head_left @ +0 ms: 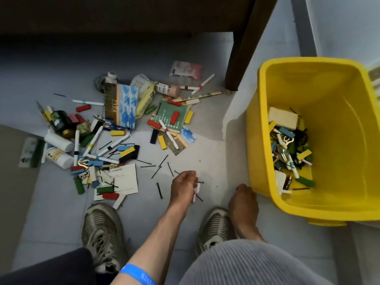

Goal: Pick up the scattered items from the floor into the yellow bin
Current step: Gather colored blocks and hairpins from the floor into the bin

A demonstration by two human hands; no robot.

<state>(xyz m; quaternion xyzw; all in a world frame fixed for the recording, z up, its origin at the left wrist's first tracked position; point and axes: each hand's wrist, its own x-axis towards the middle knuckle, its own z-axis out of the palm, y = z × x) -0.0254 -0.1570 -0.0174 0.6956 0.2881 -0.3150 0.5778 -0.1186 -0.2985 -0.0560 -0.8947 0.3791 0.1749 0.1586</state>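
Head cam looking straight down at a pretty messy tile floor. Left hand (pixel 183 185) is low over the floor with its fingers curled around a small pale pink block (pixel 195 193) and a black bobby pin (pixel 199 182) that sticks out to the right of the knuckles. Right hand (pixel 243 199) hangs just beside the near left corner of the yellow bin (pixel 267 120), back of the hand toward the camera, fingers tucked under, so honestly can't tell if it's holding anything or closed at all.

More loose bobby pins (pixel 159 190) lie on the tiles right around the left hand. A blue wristband (pixel 137 274) sits on the left forearm, and both grey sneakers (pixel 101 233) are planted just below the hands.

Further out to the left and up is the main pile (pixel 123 120): white marker pens, coloured wooden blocks in red, yellow, blue and green, cards, a couple of white bottles (pixel 58 154), and a dark green jar (pixel 60 122).

The bin stands on the right, already holding a heap of blocks, pens and cards at its bottom. A dark wooden table leg (pixel 240 58) stands between the pile and the bin.
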